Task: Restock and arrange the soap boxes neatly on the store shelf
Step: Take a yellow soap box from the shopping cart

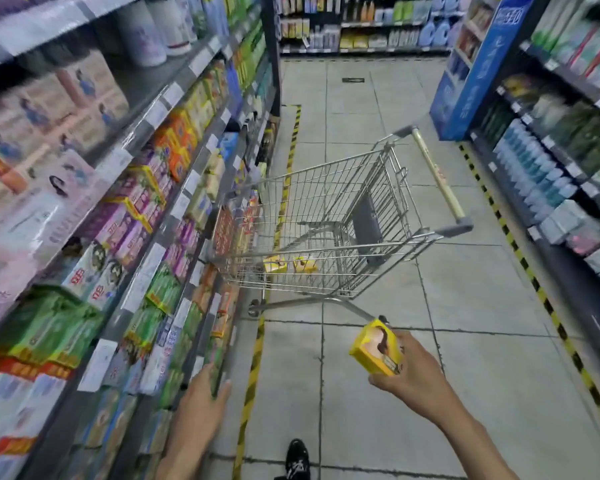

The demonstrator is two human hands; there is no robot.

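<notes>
My right hand [414, 370] grips a yellow soap box [376, 348] in the air over the aisle floor, below the cart. My left hand [203, 393] reaches toward the lower left shelf [160, 282], fingers straight against the packed boxes at its edge; the fingertips are partly hidden. Two more yellow soap boxes [290, 264] lie on the bottom of the wire shopping cart [326, 216]. The shelves on the left are packed with rows of green, purple, orange and yellow soap boxes, blurred by motion.
The cart stands in the aisle ahead, its handle [437, 174] pointing right. Shelves of goods line the right side [551, 174]. Yellow-black tape [253, 368] marks the floor along both shelf rows. My black shoe [297, 459] shows at the bottom.
</notes>
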